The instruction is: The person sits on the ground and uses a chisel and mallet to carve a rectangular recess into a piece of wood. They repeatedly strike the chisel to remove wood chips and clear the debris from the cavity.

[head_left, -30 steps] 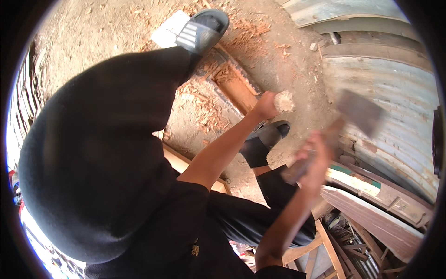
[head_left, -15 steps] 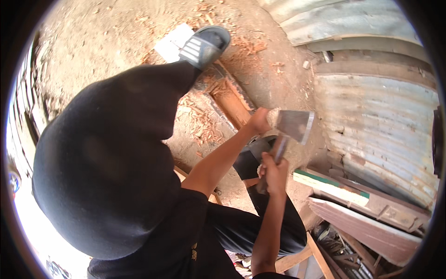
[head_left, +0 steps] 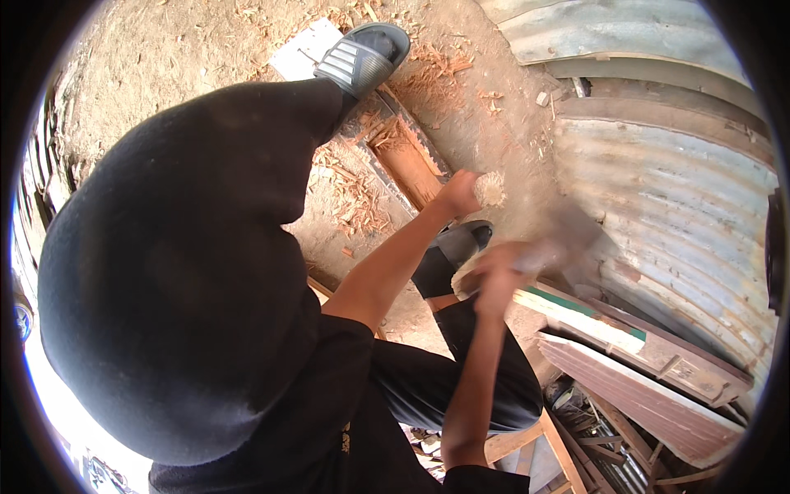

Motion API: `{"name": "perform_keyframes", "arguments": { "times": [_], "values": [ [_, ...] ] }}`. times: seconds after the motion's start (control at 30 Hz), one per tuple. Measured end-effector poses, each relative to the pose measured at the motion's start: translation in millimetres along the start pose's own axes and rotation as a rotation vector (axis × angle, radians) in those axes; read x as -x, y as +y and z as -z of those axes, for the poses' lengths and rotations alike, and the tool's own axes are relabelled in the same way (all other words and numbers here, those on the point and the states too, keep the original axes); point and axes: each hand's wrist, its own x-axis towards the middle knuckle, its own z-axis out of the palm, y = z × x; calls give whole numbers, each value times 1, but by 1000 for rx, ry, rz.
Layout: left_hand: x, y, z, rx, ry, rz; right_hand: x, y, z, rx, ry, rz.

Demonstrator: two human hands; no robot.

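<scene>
the right hand (head_left: 498, 276) is clamped on a blurred hatchet (head_left: 580, 235); a pale-ended tool (head_left: 493, 190) is gripped by the left hand (head_left: 461, 195) beside recessed timber (head_left: 411, 169). striking seems in hand; true aim is needed.

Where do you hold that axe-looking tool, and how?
By the handle, I'd say, coming from the person's own side, as the right hand does. The handle is long and narrow, so fingers can wrap around it, while the broad head is at the far end, toward the metal sheets. The head is blurred, so its edge isn't clear.
</scene>
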Motion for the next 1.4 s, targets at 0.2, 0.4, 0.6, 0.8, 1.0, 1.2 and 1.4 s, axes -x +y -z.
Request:
{"name": "perform_keyframes", "arguments": {
  "times": [0.2, 0.4, 0.6, 0.8, 1.0, 1.2, 1.4],
  "values": [
    [-3, 6, 11, 15, -146, 30, 27, -34, -1, -94, -121, -232],
    [-1, 6, 10, -15, -58, 13, 52, -148, 55, -196, 104, 378],
    [-2, -12, -4, -17, 84, -118, 6, -52, 47, -209, 288, 485],
    [1, -6, 4, -38, -5, -82, 26, -13, -14, -148, -65, -307],
    [2, -10, 5, -49, -4, -18, 50, -98, 32, -126, 34, 82],
    [0, 3, 9, -19, -79, 44, 22, -160, 59, -404, -197, 728],
    [6, -16, 3, -37, -9, -23, 10, -5, -20, -119, -209, -286]
  ]
}}
